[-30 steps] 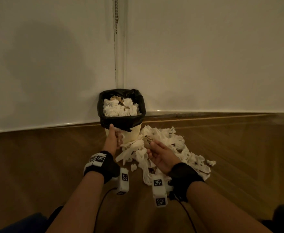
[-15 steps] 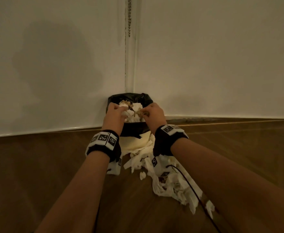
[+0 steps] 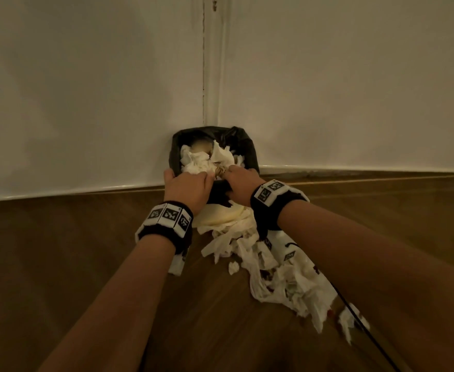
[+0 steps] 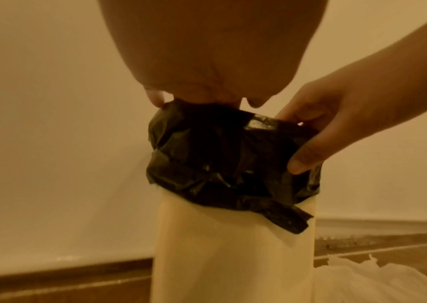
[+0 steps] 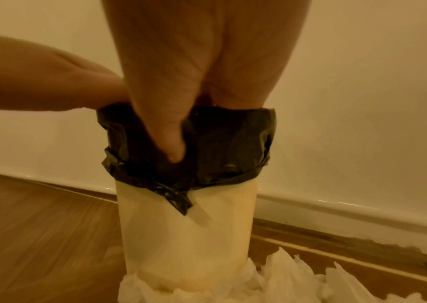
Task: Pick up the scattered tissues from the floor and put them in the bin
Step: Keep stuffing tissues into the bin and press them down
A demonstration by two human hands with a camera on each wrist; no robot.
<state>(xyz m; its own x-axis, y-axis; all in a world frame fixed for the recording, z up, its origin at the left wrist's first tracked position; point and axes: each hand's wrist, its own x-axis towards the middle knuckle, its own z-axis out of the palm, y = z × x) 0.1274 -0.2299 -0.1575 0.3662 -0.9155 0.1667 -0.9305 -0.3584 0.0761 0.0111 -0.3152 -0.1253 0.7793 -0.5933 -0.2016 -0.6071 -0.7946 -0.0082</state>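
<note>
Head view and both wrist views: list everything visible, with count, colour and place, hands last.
bin: one, cream, in the wall corner
bin liner: one, black, folded over the bin rim
tissues in bin: heap, white, piled to the rim
tissues on floor: heap, white, before the bin, toward the right
floor: brown wood
walls: two, white
wristbands: two, black with markers
left hand: at the bin rim
right hand: at the rim, thumb on the liner
</note>
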